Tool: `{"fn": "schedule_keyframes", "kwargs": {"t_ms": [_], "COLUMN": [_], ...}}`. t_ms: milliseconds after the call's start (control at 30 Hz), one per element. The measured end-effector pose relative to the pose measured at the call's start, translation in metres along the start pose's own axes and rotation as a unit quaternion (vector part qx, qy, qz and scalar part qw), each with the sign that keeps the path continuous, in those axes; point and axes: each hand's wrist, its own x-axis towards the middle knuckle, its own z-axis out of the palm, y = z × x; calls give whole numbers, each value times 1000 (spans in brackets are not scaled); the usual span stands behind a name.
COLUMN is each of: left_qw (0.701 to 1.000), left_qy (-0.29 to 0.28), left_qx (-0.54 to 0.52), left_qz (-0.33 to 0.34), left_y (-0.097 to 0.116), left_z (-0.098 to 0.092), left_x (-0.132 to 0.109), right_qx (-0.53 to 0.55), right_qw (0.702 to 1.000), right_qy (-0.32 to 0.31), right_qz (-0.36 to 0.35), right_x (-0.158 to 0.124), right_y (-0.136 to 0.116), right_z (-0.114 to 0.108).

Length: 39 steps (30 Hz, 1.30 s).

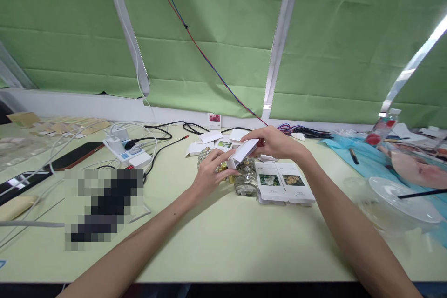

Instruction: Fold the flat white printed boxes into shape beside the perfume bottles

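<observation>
Both hands meet over the middle of the pale green table [216, 242] on a small white carton [243, 152]. My right hand [275, 143] grips its far end from above. My left hand [211, 172] pinches its near end with fingers curled. Just under the hands stand glass perfume bottles [246, 183] with gold caps. Two flat white boxes with flower pictures [283, 181] lie side by side to the right of the bottles.
More small white boxes [209, 138] lie behind the hands. A white power strip [123, 151] with cables and two phones [75, 155] sit at the left. A clear plastic lid [401, 195], blue cloth and a bottle [384, 126] are at the right. Green blinds hang behind.
</observation>
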Motion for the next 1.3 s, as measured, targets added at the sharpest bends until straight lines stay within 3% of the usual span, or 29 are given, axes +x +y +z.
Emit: {"fn": "schedule_keyframes", "kwargs": {"t_ms": [1033,1300], "left_qw": [999,995], "left_qy": [-27,-66], "left_qx": [-1,-49], "left_qz": [21,-53], "left_y": [0,6], "left_z": [-5,-7], "left_x": [5,6], "right_qx": [-25,-12], "right_qw": [998,996], "right_qy": [-33,-47], "right_qz": [-50,-74], "right_x": [-1,-3], "right_y": [-3,-9], "right_z": [-1,1]}}
